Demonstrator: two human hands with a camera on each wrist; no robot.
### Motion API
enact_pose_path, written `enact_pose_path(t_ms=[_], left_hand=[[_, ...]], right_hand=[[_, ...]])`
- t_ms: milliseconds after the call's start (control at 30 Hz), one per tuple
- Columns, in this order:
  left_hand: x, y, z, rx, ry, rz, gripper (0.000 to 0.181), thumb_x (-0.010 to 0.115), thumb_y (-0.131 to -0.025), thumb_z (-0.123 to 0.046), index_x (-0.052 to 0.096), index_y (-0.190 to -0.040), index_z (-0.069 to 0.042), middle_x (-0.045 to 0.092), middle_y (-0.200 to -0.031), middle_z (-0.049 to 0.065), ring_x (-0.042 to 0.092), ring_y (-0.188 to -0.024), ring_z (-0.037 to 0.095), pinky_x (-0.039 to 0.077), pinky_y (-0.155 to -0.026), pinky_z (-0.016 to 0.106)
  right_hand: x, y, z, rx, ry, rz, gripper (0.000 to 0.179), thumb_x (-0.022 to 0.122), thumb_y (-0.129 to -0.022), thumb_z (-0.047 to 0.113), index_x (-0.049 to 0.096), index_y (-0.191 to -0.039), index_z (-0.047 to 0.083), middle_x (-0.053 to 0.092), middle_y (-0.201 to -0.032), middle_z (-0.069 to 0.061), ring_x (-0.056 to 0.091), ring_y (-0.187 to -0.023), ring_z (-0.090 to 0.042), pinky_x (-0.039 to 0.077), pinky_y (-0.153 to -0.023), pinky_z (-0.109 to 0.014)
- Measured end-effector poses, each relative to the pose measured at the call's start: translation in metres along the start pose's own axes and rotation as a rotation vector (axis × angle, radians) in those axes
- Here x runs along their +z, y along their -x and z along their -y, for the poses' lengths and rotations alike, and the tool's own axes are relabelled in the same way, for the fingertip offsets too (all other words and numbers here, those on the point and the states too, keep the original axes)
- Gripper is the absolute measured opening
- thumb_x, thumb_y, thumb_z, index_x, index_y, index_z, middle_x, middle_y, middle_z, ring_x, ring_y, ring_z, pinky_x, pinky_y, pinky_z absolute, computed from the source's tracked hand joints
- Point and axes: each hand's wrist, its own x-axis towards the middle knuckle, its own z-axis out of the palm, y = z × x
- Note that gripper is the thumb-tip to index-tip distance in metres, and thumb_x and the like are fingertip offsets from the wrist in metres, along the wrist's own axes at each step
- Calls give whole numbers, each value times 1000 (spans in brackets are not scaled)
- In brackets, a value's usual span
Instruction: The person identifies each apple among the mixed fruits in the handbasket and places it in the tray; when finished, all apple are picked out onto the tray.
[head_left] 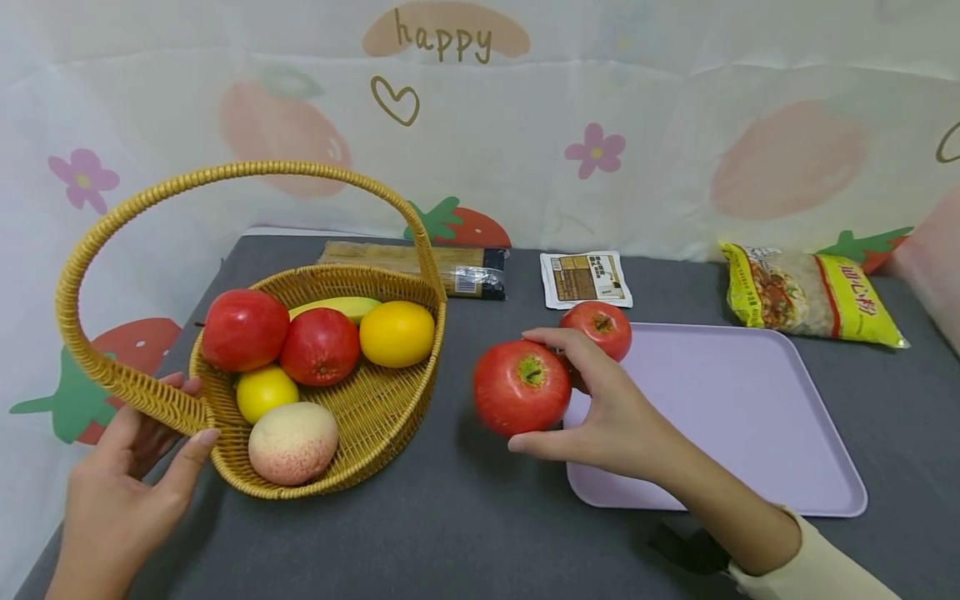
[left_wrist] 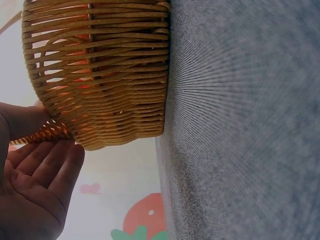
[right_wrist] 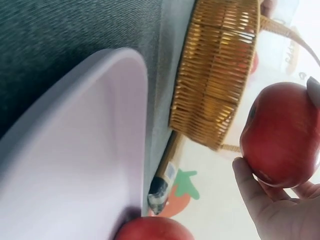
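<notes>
My right hand (head_left: 611, 408) grips a red apple (head_left: 517, 388) by its sides, raised over the table just left of the lilac tray (head_left: 720, 417). A second red apple (head_left: 600, 327) sits at the tray's back left corner. On the left stands a wicker basket (head_left: 375, 433), whose handle base my left hand (head_left: 131, 479) pinches between thumb and fingers. Inside the basket lie two red apples (head_left: 246, 330), a banana (head_left: 337, 308), an orange-yellow fruit (head_left: 397, 333), a small yellow fruit (head_left: 266, 393) and a peach (head_left: 293, 442). In the right wrist view the held apple (right_wrist: 282, 135) hangs clear of the tray.
Behind the basket lies a pack of dry noodles (head_left: 480, 271). A small white-and-brown sachet (head_left: 587, 279) is at the back middle, and a yellow bag (head_left: 810, 296) at the back right. A printed curtain (head_left: 480, 125) hangs behind the grey table (head_left: 480, 533).
</notes>
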Motion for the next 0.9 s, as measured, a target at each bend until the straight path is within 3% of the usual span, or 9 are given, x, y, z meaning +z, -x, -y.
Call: enact_pose_path(t_ms=[367, 900], left_hand=[[0, 0, -1, 6, 12, -11, 65, 79, -85, -1, 52, -144, -6, 62, -134, 13, 52, -110, -15, 42, -87, 3], [1, 0, -1, -8, -2, -9, 65, 78, -86, -1, 51, -145, -6, 62, -134, 13, 52, -109, -15, 41, -87, 3]], right_hand=[[-7, 7, -9, 6, 20, -34, 83, 94, -70, 20, 49, -140, 17, 53, -134, 3, 55, -120, -19, 56, -92, -42], [-19, 18, -20, 23, 11, -87, 83, 95, -69, 13, 50, -139, 16, 53, -135, 2, 56, -118, -20, 56, -92, -34]])
